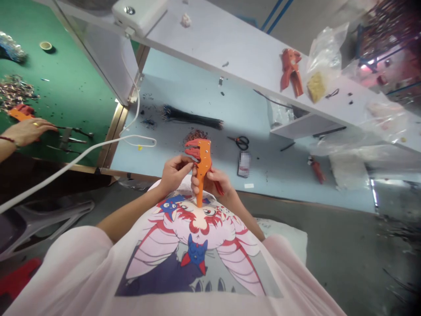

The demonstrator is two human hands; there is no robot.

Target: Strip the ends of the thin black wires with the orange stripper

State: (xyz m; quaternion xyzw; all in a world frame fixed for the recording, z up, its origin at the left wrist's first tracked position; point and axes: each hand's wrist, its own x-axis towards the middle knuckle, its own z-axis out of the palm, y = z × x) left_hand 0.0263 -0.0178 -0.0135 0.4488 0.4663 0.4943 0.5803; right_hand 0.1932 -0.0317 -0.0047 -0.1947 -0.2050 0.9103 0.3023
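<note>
My right hand point(217, 179) is wrapped round the handles of an orange and red wire stripper point(204, 160), whose red jaws point up and to the left. Just left of the tool is my left hand point(177, 172), its thumb and fingers pinched together near the jaws; what they hold is too small to name. Beyond the jaws lies a small pile of scraps point(196, 135) on the light blue table point(210, 101). A bundle of dark wires point(194, 118) rests behind that pile.
Scissors point(242, 142) and a small labelled packet point(244, 164) lie right of the tool. A raised white shelf point(250, 61) holds another stripper point(291, 72). At left, another person's hand point(31, 131) is over a green table point(66, 74); a white cable point(79, 160) crosses nearby.
</note>
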